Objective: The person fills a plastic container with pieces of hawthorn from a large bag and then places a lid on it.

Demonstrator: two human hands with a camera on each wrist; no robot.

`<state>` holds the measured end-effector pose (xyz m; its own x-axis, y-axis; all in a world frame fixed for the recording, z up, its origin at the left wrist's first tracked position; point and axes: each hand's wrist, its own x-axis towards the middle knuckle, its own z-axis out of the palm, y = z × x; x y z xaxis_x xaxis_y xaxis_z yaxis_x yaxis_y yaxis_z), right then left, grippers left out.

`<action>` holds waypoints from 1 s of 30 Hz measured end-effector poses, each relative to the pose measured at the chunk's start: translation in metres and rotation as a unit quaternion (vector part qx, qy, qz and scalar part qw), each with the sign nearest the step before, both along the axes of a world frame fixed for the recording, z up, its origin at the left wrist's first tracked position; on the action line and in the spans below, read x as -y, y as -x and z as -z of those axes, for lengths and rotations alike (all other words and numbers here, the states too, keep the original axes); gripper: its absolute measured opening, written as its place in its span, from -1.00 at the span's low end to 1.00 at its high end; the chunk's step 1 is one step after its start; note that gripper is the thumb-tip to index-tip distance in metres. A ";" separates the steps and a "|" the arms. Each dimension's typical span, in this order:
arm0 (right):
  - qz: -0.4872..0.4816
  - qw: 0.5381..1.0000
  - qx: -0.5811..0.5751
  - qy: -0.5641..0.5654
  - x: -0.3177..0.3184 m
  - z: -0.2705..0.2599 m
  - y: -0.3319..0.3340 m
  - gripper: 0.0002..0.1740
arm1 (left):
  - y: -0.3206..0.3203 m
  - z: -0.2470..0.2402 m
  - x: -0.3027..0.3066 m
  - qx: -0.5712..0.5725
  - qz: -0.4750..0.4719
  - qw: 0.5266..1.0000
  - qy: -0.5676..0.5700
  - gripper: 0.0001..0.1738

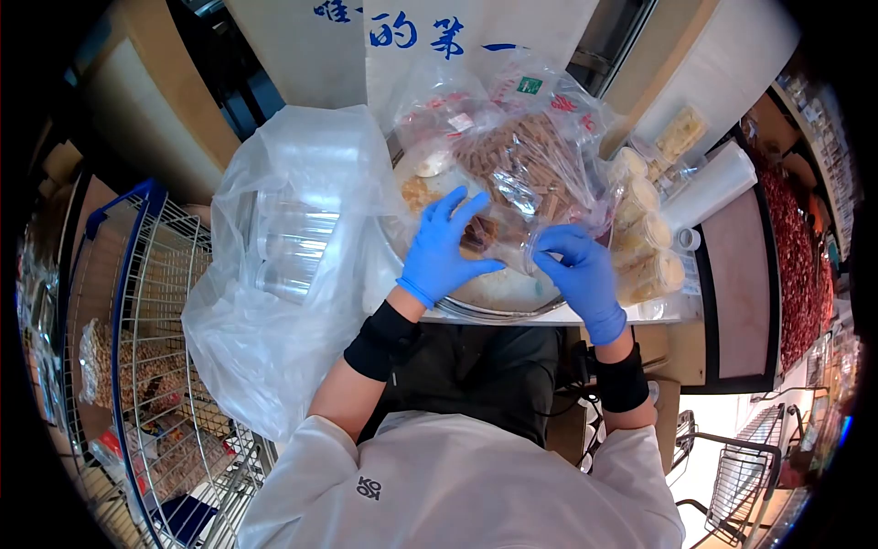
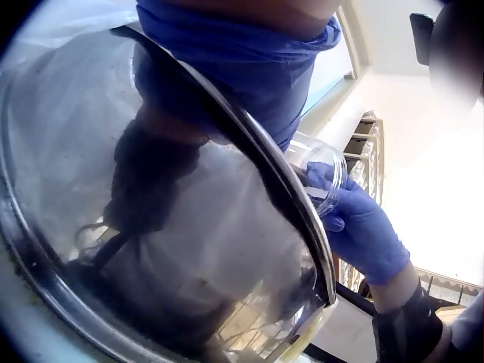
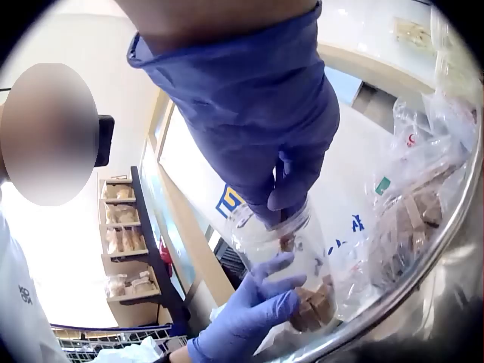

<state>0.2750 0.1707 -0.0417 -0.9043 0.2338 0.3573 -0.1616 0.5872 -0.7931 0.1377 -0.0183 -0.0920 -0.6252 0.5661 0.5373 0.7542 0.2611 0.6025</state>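
The left hand [image 1: 437, 252] and right hand [image 1: 583, 276] wear thin blue gloves [image 3: 257, 136] with loose, wrinkled cuffs [image 3: 234, 54]. A wide black band [image 1: 377, 344] circles the left wrist, a matching band [image 1: 624, 381] the right. The white short-sleeved shirt [image 1: 494, 485] bears small dark lettering [image 1: 368, 488]; the trousers [image 1: 457, 366] are dark.

Shop, shopping cart [image 1: 117, 348], stocked shelves [image 3: 151, 242]

In the left wrist view, the metal basin [image 2: 197, 265] hides the left fingers [image 1: 446, 203]; beyond the right fingers [image 1: 560, 241], the base of the jar [image 2: 316, 150] is hidden.
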 end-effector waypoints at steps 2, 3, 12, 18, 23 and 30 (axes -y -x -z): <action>-0.010 0.998 -0.011 -0.059 0.009 0.004 0.007 -0.80 | 0.000 0.001 0.000 -0.003 0.014 1.000 -0.013 0.07; -0.018 0.993 -0.023 -0.116 0.011 0.006 0.010 -0.76 | 0.000 0.000 0.000 -0.003 0.011 1.000 -0.014 0.07; -0.153 0.961 0.057 -0.221 0.005 0.010 0.013 -0.61 | -0.001 -0.001 0.000 -0.020 0.046 0.998 0.024 0.06; -0.250 0.950 0.116 -0.146 0.001 0.000 0.009 -0.42 | -0.001 -0.001 0.000 -0.014 0.065 0.997 0.036 0.08; -0.249 0.951 0.141 -0.114 0.000 0.001 0.010 -0.41 | -0.001 -0.001 -0.001 -0.024 0.064 0.996 0.056 0.07; -0.064 0.977 0.187 -0.079 0.008 -0.008 -0.012 -0.58 | -0.002 -0.001 -0.001 -0.008 0.048 0.998 0.046 0.05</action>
<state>0.2868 0.1624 -0.0334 -0.9968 0.0780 0.0195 0.0409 0.7011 -0.7119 0.1393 -0.0173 -0.0913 -0.5566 0.6711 0.4898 0.7884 0.2406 0.5662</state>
